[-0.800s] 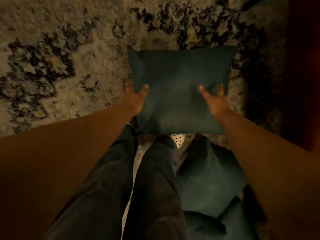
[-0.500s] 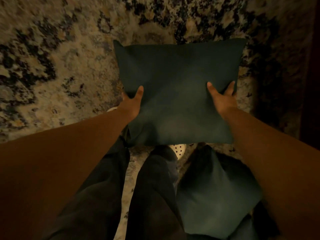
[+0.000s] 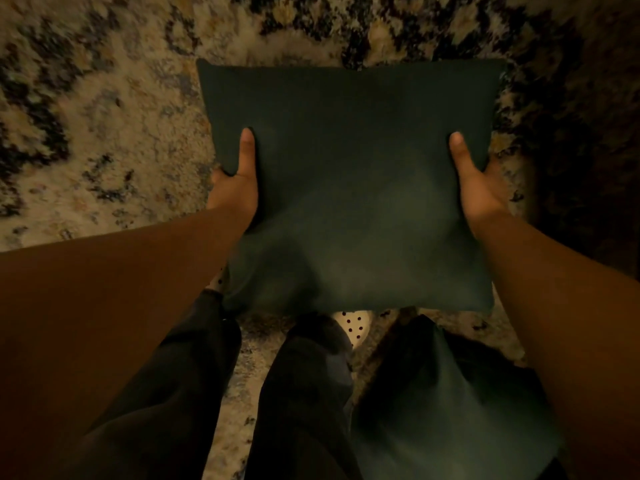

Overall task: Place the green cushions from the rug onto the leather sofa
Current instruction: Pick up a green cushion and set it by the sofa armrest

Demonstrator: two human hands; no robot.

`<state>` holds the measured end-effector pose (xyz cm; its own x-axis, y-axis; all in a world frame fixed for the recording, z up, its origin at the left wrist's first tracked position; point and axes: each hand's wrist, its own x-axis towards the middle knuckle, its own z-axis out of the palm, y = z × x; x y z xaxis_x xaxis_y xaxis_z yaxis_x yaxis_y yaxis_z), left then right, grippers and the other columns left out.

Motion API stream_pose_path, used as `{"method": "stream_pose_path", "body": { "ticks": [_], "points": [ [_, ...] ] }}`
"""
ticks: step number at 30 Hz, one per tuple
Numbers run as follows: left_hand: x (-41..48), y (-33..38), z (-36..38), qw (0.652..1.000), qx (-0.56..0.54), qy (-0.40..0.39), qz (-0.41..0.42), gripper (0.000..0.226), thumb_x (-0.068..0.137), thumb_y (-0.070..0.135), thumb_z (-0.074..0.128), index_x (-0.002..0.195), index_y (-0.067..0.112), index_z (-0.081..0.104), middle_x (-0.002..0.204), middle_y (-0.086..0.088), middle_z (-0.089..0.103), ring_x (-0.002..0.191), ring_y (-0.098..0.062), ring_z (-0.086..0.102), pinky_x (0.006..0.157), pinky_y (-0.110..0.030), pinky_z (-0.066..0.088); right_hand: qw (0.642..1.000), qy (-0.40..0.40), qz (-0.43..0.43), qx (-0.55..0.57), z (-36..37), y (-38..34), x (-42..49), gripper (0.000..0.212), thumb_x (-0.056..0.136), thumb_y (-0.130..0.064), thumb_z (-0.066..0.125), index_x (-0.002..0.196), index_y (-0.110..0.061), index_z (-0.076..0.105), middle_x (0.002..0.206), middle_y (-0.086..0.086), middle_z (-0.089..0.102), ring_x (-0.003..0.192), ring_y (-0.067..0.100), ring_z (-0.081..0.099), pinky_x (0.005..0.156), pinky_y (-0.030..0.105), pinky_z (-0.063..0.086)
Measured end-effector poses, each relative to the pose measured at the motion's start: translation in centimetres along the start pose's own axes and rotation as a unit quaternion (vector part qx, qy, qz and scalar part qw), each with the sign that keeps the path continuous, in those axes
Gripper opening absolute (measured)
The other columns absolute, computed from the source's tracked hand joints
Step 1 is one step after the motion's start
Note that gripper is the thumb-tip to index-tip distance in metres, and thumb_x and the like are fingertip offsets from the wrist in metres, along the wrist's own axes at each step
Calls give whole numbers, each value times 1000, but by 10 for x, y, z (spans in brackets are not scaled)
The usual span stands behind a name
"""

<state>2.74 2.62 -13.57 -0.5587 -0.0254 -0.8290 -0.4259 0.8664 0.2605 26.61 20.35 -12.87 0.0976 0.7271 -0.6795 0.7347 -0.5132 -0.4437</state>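
Under the green cushion [image 3: 349, 188], unseen fingers: left hand [image 3: 235, 190], right hand [image 3: 479, 194].

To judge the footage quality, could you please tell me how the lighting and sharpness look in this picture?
Head view: dim, warm light, no glare; the rug is smeared by blur, most at upper left; the cushion and the left hand and right hand gripping it look sharper; the right edge sinks into deep shadow.
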Motion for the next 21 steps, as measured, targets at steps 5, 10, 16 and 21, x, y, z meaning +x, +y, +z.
{"method": "stream_pose_path", "body": {
  "ticks": [5,10,16,21],
  "points": [
    [-28,1,-20,1000,-10,13,24,99,75,87,20,148,20,28,148,-9,39,131,-31,40,110,-46,27,998,2,6,60,-10,-1,-30,93,64,-84,52,140,-31,41,137,-5,52,124,19,50,103,26,35],
    [-76,16,-49,996,-26,43,75,89,81,81,24,145,20,33,144,-8,44,129,-33,43,108,-44,31,988,10,15,152,-34,-10,-73,79,79,-73,48,144,-29,34,129,-11,46,117,8,43,96,22,29],
    [-135,47,-100,987,-68,41,142,81,86,75,25,146,22,33,146,-5,42,132,-30,42,108,-41,31,972,41,17,230,-70,-56,-129,85,74,-75,54,141,-26,40,137,-9,46,122,11,45,108,31,35],
    [-192,92,-145,971,-127,27,200,69,90,67,28,145,25,35,145,-2,44,130,-26,43,105,-35,33,960,43,-4,276,-110,-114,-172,89,63,-82,55,131,-24,52,133,-1,54,116,19,55,103,43,43]
  ]
}}
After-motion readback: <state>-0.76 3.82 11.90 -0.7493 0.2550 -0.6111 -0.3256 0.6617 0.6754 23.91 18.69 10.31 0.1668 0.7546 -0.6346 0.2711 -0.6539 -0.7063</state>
